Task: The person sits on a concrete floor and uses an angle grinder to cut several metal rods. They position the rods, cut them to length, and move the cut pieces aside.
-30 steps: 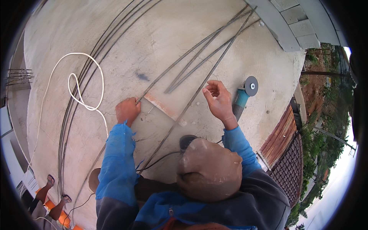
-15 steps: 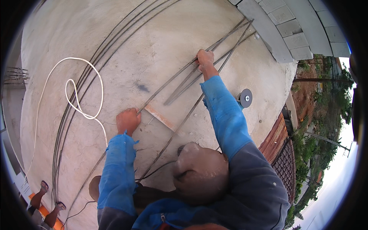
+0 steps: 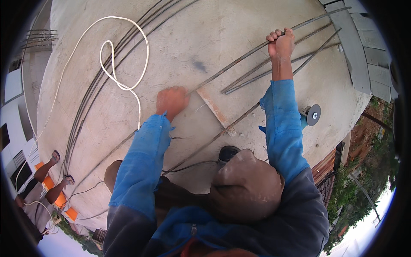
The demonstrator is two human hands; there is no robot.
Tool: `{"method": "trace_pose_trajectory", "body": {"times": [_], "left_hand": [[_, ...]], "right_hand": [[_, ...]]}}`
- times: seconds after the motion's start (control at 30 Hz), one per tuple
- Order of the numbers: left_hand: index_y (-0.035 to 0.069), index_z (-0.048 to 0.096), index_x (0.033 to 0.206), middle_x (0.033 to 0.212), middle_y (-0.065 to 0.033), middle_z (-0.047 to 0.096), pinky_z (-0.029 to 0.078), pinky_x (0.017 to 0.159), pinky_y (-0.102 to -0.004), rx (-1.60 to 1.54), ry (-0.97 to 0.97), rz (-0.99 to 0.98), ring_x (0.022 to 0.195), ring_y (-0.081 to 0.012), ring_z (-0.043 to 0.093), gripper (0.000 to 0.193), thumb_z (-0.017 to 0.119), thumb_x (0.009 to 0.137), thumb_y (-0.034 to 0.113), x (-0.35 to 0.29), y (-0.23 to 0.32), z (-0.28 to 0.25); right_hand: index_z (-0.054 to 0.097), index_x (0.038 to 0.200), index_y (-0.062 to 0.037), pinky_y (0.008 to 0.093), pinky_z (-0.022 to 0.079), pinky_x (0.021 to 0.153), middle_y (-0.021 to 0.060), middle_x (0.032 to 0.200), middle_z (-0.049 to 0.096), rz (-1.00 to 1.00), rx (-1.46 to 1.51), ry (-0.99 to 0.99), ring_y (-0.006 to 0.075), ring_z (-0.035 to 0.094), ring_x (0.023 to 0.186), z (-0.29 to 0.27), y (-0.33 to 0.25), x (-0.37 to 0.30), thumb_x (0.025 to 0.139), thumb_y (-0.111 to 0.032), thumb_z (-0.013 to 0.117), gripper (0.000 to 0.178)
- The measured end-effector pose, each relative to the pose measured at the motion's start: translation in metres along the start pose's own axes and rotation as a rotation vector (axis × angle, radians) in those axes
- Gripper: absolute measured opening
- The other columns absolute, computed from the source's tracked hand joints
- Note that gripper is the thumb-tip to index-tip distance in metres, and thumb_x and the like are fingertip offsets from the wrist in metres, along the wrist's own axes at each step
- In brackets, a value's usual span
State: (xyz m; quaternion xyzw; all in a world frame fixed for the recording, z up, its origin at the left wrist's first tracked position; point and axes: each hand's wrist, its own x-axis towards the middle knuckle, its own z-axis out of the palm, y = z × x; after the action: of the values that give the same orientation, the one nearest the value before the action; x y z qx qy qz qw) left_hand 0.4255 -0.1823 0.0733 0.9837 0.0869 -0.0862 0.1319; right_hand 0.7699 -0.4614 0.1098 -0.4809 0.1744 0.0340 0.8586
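Observation:
A long steel rebar rod [image 3: 239, 58] runs slantwise over the concrete between my hands. My left hand [image 3: 172, 101] is closed on it lower down, beside a small wooden strip [image 3: 214, 109]. Farther up, my right hand [image 3: 281, 42] grips the same rod in a fist. Shorter rods [image 3: 252, 82] lie just below and right of the held one. Another long rod [image 3: 209, 139] passes under the strip's near end and toward my feet. Right of my right forearm rests an angle grinder with a grey disc [image 3: 314, 115].
Several bent rods [image 3: 92, 88] curve along the left, crossed by a looped white cable [image 3: 147, 47]. A person in sandals [image 3: 53, 188] is at the lower left near an orange object [image 3: 48, 182]. Grey blocks [image 3: 351, 47] border the upper right. The slab's edge [image 3: 338, 139] drops off at right.
My right hand has gone farther up and right, raising the rod away from the other rods. My left hand stays closed on it. The whole view has shifted.

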Motion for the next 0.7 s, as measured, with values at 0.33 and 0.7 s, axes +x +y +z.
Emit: {"method": "trace_pose_trajectory", "body": {"times": [0.33, 0.7], "left_hand": [[0.014, 0.081, 0.102, 0.099, -0.0124, 0.081, 0.062, 0.081, -0.0545, 0.011, -0.055, -0.034, 0.093, -0.0377, 0.079, 0.027, 0.076, 0.097, 0.04, 0.004, 0.005, -0.002], [0.014, 0.081, 0.1, 0.097, -0.0127, 0.081, 0.062, 0.078, -0.0543, 0.021, -0.019, -0.023, 0.089, -0.0375, 0.079, 0.025, 0.077, 0.095, 0.039, -0.004, 0.001, 0.004]], "right_hand": [[0.038, 0.144, 0.001, 0.0531, 0.065, 0.082, 0.0145, 0.104, 0.062, 0.23, -0.314, 0.167, 0.0288, 0.066, 0.081, -0.064, 0.014, 0.045, 0.122, -0.019, 0.038, 0.03], [0.044, 0.136, 0.0054, 0.0469, 0.068, 0.086, 0.0179, 0.11, 0.069, 0.059, -0.558, -0.052, 0.0299, 0.078, 0.093, -0.009, -0.025, 0.001, 0.121, -0.018, 0.042, 0.027]]}}
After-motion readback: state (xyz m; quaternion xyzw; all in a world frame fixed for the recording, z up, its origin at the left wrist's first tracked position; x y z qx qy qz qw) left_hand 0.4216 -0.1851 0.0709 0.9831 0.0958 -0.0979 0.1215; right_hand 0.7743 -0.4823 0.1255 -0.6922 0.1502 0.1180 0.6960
